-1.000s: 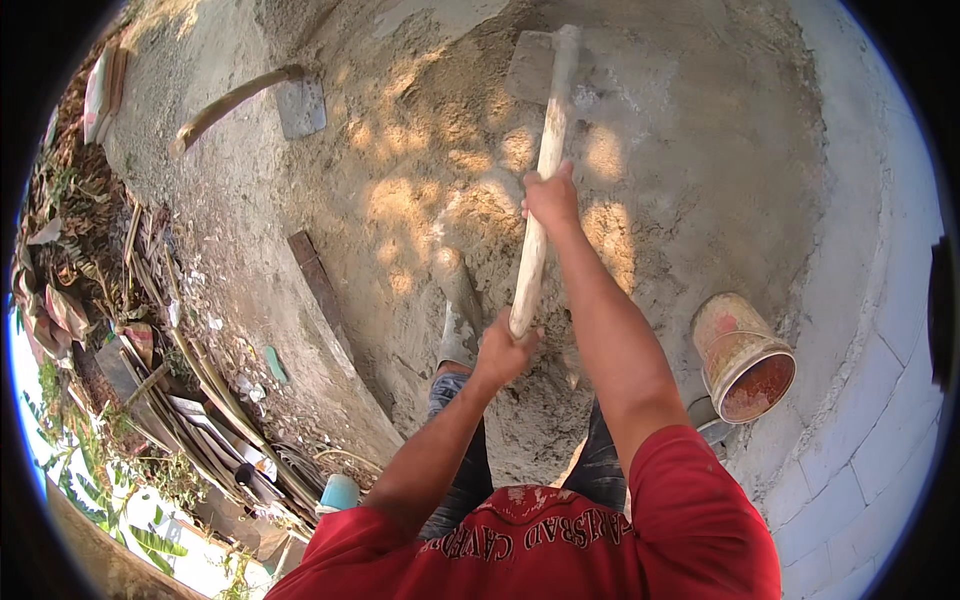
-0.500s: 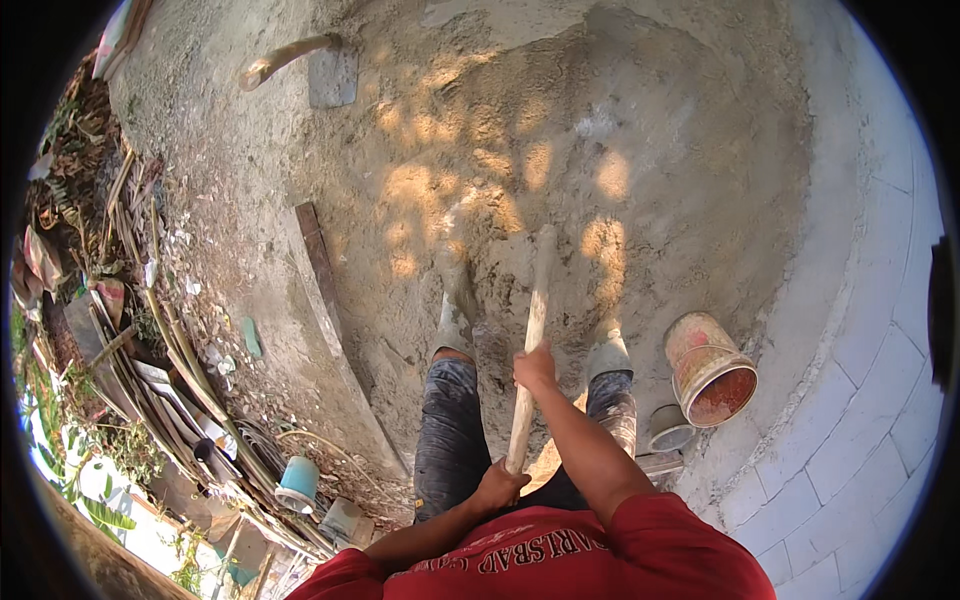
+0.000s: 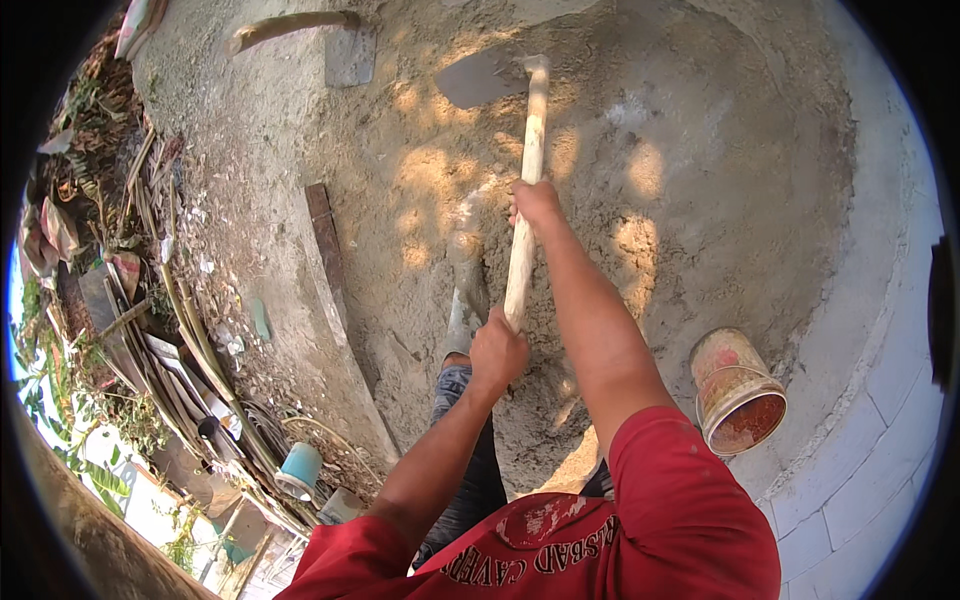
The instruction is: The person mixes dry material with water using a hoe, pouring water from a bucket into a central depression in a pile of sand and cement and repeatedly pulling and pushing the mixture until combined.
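Note:
Both my arms reach forward, gripping the pale wooden handle of a hoe (image 3: 524, 255). My left hand (image 3: 499, 352) is wrapped round the rear end of the handle. Farther up, my right hand (image 3: 537, 209) closes round the same handle below the head. The hoe's wide grey blade (image 3: 484, 76) points to the left, over wet grey mortar (image 3: 610, 190) spread on the ground. Whether the blade touches the mortar I cannot tell. My left boot (image 3: 465, 300), coated in mortar, stands in the mix; my right foot is hidden by my arm.
A second hoe with a curved handle (image 3: 290, 30) lies at the far left. A long board (image 3: 335, 270) borders the mix on its left. At the right, a stained bucket (image 3: 738, 395) lies tipped near a pale block wall (image 3: 850, 480). Scrap sticks and a blue bucket (image 3: 300, 468) are at left.
My hands have moved forward and up with the hoe. Its blade, hidden in the mix before, now shows farther off. My body leans further forward.

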Demonstrator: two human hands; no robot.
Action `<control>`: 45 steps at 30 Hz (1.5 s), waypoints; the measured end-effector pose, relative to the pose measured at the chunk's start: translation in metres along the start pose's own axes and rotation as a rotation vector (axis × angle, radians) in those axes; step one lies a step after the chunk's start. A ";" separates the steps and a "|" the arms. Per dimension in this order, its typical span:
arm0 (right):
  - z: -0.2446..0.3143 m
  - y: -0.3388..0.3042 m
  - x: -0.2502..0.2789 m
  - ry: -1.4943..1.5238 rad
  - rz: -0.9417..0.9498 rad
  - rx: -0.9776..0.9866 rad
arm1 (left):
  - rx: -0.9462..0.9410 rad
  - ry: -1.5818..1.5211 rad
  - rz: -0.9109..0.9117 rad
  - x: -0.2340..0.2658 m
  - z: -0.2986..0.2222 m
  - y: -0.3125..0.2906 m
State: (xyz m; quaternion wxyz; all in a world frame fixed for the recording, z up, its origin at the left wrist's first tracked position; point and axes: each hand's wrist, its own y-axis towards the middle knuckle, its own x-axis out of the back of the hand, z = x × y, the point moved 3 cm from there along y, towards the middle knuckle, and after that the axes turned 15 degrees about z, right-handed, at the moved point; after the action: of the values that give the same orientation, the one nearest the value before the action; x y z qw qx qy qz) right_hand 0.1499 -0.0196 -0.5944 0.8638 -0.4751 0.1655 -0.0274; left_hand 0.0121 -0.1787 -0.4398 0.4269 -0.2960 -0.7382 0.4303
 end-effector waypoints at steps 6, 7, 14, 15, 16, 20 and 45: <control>-0.150 -0.100 0.011 -0.402 -0.013 -0.433 | 0.055 -0.239 0.222 -0.164 0.084 -0.082; -0.197 -0.141 0.035 -0.290 -0.163 -0.412 | 0.201 -0.228 0.308 -0.179 0.068 -0.125; -0.262 -0.342 0.053 0.080 -0.288 -0.426 | 0.300 -0.092 0.728 -0.157 0.064 -0.296; -0.246 -0.344 0.063 0.046 -0.305 -0.396 | 0.285 -0.076 0.729 -0.160 0.060 -0.288; -0.229 -0.346 0.073 0.012 -0.318 -0.369 | 0.207 -0.075 0.713 -0.166 0.055 -0.273; -0.144 -0.266 0.166 0.330 -0.367 -0.010 | -0.146 0.179 0.409 -0.192 0.016 -0.139; -0.428 -0.257 0.088 0.076 -0.490 -0.497 | 0.306 0.609 0.790 -0.124 0.078 -0.205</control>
State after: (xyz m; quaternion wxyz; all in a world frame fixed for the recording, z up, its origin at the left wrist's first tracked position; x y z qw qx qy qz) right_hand 0.1281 -0.5254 -0.6149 0.6826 -0.6952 0.0802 -0.2104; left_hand -0.0140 -0.4014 -0.3249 0.4658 -0.5979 -0.3415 0.5559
